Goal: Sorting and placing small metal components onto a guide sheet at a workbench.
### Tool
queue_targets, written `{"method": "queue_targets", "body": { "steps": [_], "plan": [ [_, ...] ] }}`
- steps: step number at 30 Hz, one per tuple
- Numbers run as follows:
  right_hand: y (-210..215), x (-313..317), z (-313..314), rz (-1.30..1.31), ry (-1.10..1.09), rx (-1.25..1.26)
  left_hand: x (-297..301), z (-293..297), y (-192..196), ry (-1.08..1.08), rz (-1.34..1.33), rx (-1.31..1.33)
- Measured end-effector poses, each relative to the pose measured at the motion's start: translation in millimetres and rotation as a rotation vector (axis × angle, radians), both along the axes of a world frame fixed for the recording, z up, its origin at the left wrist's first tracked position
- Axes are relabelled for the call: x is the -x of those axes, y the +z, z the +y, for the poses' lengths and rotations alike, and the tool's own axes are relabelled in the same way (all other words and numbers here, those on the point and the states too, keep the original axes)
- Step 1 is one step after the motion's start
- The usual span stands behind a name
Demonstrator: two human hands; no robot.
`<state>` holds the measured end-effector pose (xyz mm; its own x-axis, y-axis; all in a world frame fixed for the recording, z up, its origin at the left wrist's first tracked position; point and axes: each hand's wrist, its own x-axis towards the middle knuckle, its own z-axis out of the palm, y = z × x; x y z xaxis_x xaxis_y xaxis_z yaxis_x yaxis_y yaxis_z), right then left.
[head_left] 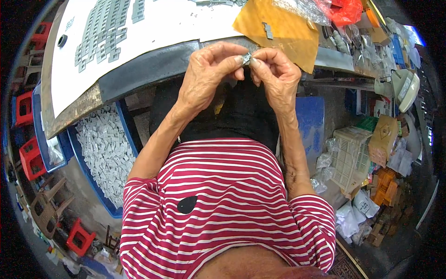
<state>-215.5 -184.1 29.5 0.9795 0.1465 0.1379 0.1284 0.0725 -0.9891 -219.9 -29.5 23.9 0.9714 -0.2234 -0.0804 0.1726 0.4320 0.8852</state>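
Note:
Just over the near edge of the table, my left hand (206, 69) and my right hand (277, 74) meet with their fingertips pinched. Between them is a small grey plastic piece (246, 59), mostly covered by the fingers. Beyond my right hand, a similar grey piece (267, 30) lies alone on a sheet of brown paper (292, 44). To the left, many flat grey pieces (109, 28) sit in slanting rows on a white sheet (162, 23). More pieces (216, 2) are at the far edge of the view.
Below the table on the left stands a blue bin (125, 123) heaped with loose grey pieces (104, 153). A small black ring (62, 41) lies on the white sheet. Plastic bags, one red (347, 11), crowd the table's right end. Red stools (81, 236) and a cream crate (350, 156) stand on the floor.

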Motion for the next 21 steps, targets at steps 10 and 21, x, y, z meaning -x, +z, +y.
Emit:
{"method": "queue_targets", "body": {
  "steps": [10,21],
  "plan": [
    [1.7,1.1,4.3,0.05,-0.026,0.02,4.9,1.9,2.7,0.056,-0.195,-0.437],
    [-11.3,-1.7,-4.1,0.136,0.052,0.075,5.1,2.8,-4.6,-0.024,-0.079,-0.374]
  ]
}}
